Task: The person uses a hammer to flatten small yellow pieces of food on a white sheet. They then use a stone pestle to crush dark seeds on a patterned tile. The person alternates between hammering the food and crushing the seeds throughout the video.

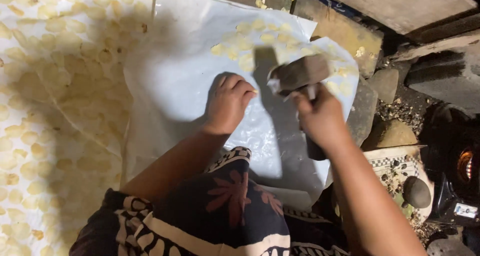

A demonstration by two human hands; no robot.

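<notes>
Across the middle of my view spreads a white plastic sheet (185,61), glossy and wrinkled, its far end carrying a cluster of thin, pale yellow flattened chips (260,38). To its left lies a larger patterned mat (50,86) covered almost edge to edge with the same chips, laid out close together. The sheet's left edge overlaps that mat; its right edge ends at a flat dark stone (362,111), with rough stones and debris beyond.

Over the sheet's centre I see a heavy block-headed mallet (300,73) — brownish, blurred, lifted clear of the plastic and throwing a dark shadow on it. The right hand (322,118) has its grip closed around the mallet's handle, just below the head. The left hand (227,103) rests on the sheet just beside the mallet head, fingers curled, pinching a small pale piece (255,91) at the fingertips; it is too small for me to tell more.

Open room is the bare plastic between the hands and the chip cluster — the near part is crowded by a dark floral garment (220,206) over the knees.
</notes>
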